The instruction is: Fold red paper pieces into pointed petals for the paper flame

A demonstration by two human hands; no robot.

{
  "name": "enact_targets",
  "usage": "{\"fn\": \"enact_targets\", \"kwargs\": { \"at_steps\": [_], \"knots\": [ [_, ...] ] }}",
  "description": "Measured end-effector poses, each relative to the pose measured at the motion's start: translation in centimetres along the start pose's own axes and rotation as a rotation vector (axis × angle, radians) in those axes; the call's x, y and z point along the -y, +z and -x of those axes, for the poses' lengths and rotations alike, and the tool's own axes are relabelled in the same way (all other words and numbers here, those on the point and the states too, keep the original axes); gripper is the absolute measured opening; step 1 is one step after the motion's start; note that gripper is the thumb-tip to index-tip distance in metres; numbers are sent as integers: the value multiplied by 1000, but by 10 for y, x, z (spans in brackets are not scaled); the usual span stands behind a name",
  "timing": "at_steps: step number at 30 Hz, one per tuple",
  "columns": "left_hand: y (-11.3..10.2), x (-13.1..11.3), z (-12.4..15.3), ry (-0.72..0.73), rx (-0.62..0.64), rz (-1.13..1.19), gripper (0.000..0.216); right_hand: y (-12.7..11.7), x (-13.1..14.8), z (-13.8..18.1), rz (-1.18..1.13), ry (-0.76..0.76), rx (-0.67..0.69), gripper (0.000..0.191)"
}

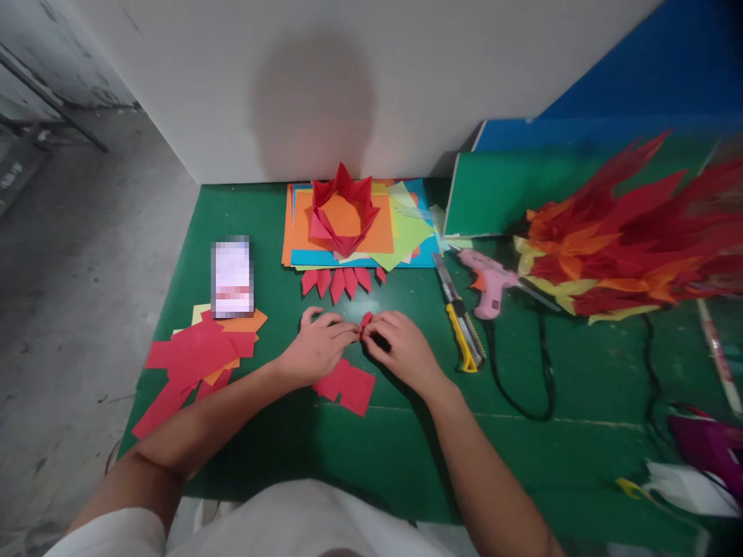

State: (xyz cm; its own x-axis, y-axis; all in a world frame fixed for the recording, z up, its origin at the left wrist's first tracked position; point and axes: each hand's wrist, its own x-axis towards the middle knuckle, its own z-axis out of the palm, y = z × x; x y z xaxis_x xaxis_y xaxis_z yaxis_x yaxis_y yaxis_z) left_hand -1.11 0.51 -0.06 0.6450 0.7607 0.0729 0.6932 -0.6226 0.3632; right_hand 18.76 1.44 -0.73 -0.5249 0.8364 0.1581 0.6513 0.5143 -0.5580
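My left hand (318, 345) and my right hand (402, 347) meet at the middle of the green table (406, 456). Both pinch a small folded red paper piece (365, 320) between their fingertips. Under my wrists lie flat red paper squares (348, 384). Just beyond my hands sits a row of several folded red pointed pieces (340, 281). Behind them a red paper crown shape (342, 209) rests on a stack of coloured paper sheets (406, 232).
A phone (232, 277) lies at the left above red and orange paper scraps (194, 360). A yellow utility knife (461, 325) and a pink glue gun (487, 282) with a black cord lie at the right. A large red-orange paper flame piece (627, 240) fills the far right.
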Motion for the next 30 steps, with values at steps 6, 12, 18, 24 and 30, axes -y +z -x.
{"fn": "enact_targets", "kwargs": {
  "at_steps": [6,12,18,24,30],
  "knots": [
    [-2,0,0,-45,27,86,35,3,0,-1,-1,50,-39,10],
    [0,2,2,-2,9,53,35,4,0,-1,-31,74,-37,9],
    [-1,2,3,19,23,34,40,4,0,-2,-47,88,-34,7],
    [2,4,4,81,39,-39,40,4,1,-2,-78,106,-46,6],
    [4,5,4,103,5,-63,37,6,3,-3,-120,152,-53,6]
  ]
}}
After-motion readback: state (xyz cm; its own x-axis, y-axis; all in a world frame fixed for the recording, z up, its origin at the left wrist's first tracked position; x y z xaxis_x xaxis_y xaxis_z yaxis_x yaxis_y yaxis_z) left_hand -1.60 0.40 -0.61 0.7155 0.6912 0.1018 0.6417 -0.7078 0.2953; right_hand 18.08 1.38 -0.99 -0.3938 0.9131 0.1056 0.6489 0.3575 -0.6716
